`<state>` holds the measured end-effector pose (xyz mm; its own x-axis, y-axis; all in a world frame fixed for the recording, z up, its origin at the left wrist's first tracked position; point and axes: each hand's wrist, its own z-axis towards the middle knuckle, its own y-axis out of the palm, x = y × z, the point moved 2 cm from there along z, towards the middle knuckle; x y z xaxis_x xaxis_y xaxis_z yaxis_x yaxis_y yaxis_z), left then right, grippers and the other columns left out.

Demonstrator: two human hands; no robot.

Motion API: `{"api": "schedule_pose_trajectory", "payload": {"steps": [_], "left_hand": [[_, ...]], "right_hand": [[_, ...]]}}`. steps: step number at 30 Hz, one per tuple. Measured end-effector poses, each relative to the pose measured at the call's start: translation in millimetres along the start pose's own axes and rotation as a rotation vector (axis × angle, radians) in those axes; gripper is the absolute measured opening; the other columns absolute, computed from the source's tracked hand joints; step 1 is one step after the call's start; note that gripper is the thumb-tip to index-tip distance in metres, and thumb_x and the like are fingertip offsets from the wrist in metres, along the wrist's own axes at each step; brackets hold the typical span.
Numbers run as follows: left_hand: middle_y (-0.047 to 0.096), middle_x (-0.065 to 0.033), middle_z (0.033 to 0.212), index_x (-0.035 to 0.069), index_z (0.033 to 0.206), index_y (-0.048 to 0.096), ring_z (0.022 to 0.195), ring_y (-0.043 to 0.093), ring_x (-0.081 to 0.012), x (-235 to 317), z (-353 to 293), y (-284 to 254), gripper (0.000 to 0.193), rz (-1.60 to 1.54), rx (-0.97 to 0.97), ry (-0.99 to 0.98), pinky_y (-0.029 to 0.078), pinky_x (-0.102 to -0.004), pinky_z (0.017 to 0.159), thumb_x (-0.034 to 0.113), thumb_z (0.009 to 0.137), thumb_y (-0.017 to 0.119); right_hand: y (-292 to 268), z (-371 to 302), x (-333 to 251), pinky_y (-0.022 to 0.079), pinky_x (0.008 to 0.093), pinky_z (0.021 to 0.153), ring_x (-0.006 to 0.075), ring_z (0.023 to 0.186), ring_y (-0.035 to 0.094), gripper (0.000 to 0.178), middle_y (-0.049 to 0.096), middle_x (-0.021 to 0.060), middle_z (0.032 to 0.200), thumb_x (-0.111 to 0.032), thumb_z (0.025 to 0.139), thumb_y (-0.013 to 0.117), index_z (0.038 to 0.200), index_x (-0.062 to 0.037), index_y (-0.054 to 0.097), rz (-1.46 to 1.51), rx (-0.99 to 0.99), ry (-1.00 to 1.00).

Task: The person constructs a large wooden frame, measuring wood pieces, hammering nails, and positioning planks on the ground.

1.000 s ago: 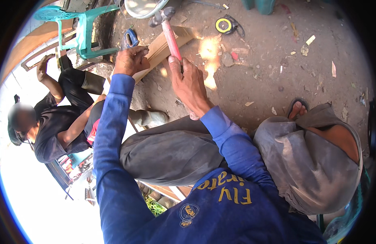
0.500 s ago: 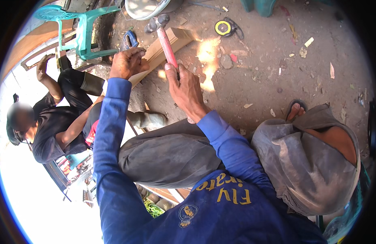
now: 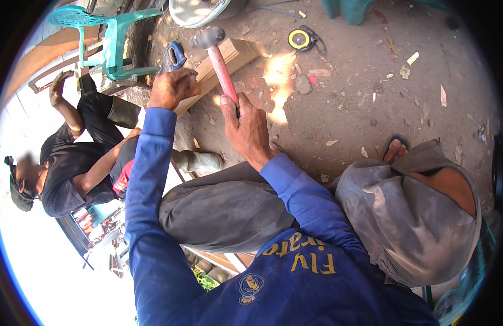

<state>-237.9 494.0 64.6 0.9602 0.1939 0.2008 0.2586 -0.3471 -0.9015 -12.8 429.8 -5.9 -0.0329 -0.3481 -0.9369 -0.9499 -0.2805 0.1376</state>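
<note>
Right hand (image 3: 246, 130) grips a red-handled hammer (image 3: 217, 57) raised over the wooden plank (image 3: 229, 62) the left hand (image 3: 172, 87) clenches.

We are viewing from a single head-worn fisheye camera, looking steeply down over our own torso and knees. It is facing the dirt ground (image 3: 371, 108) ahead, sitting close to both hands. Straight edges are bending toward the dark circular rim. No second view is sharing the scene.

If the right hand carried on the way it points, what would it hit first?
Probably the wooden block: the right hand grips a hammer whose head hangs above it, though depth is unclear.
</note>
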Motion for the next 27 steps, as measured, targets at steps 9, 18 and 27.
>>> {"api": "schedule_pose_trajectory", "payload": {"steps": [9, 18, 27], "left_hand": [[0.07, -0.0056, 0.075, 0.001, 0.106, 0.074, 0.072, 0.066, -0.0088, -14.1, -0.1, 5.0, 0.017, -0.39, 0.045, -0.119, 0.055, -0.0286, 0.069, 0.013, 0.095, 0.068], [0.069, -0.0072, 0.076, 0.002, 0.105, 0.075, 0.071, 0.064, -0.0113, -14.1, -1.6, 6.4, 0.016, -0.193, 0.108, -0.03, 0.054, -0.0302, 0.069, 0.012, 0.095, 0.068], [0.07, -0.0083, 0.076, 0.002, 0.104, 0.074, 0.07, 0.067, -0.0148, -25.1, -0.1, 10.5, 0.015, -0.376, 0.018, -0.076, 0.055, -0.032, 0.069, 0.011, 0.094, 0.068]], "right_hand": [[-0.3, 2.8, 2.8, 0.049, 0.0535, 0.057, 0.0494, 0.066, 0.065, 0.039, 0.062, 0.0286, 0.068, -0.038, 0.103, 0.055, 0.109, 0.0003, 0.06, 0.018, 0.035, 0.002], [1.8, -1.5, 2.4, 0.048, 0.0523, 0.056, 0.0485, 0.064, 0.063, 0.041, 0.06, 0.0285, 0.067, -0.037, 0.103, 0.055, 0.098, 0.0034, 0.058, 0.007, -0.017, -0.034], [11.5, -6.7, 18.9, 0.048, 0.0518, 0.056, 0.0471, 0.062, 0.063, 0.042, 0.06, 0.0272, 0.066, -0.038, 0.103, 0.055, 0.095, 0.003, 0.058, -0.097, -0.059, -0.056]]}}
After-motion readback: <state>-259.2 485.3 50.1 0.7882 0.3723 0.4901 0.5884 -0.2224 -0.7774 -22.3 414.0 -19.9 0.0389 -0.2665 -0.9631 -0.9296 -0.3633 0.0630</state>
